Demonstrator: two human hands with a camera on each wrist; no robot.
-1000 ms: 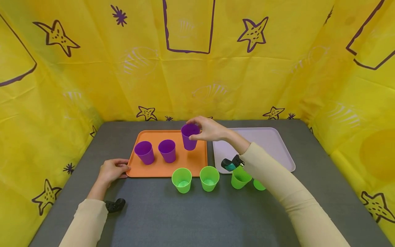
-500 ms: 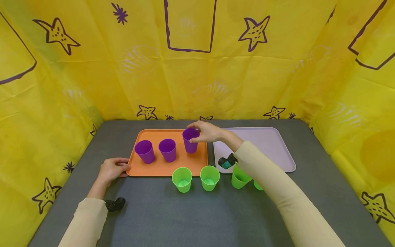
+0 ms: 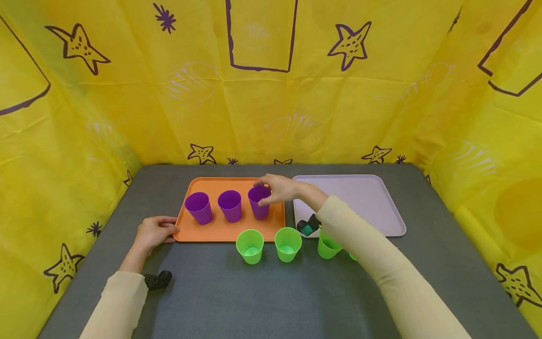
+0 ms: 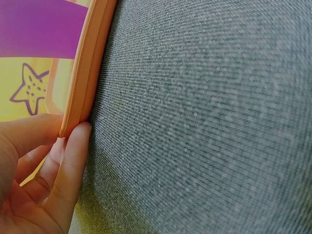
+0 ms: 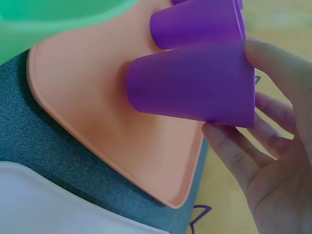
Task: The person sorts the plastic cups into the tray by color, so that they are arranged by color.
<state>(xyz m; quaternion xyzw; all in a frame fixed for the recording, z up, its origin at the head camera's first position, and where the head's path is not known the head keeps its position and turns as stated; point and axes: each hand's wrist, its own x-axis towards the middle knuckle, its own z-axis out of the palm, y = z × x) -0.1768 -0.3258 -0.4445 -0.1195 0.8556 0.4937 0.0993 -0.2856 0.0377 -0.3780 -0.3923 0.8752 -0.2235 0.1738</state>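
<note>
My right hand point(image 3: 279, 187) holds a purple cup point(image 3: 259, 208) near its rim, thumb on one side and fingers on the other. In the right wrist view the base of this purple cup point(image 5: 190, 83) is right at the orange tray's surface. Two more purple cups, a middle one point(image 3: 231, 209) and a left one point(image 3: 201, 212), stand upright in a row on the orange tray point(image 3: 216, 234). At the tray's front left corner, my left hand point(image 3: 151, 234) pinches the edge; the left wrist view shows thumb and fingers on the tray rim point(image 4: 87, 73).
In front of the trays stand several green cups, among them one at left point(image 3: 251, 254), one beside it point(image 3: 288, 252) and one point(image 3: 327, 247) partly behind my right sleeve. A pale lilac tray point(image 3: 360, 197) lies to the right. Yellow patterned cloth point(image 3: 262, 108) surrounds the table.
My right hand has lowered the purple cup toward the right part of the orange tray, level with the other two. The left hand keeps its place at the tray corner.
</note>
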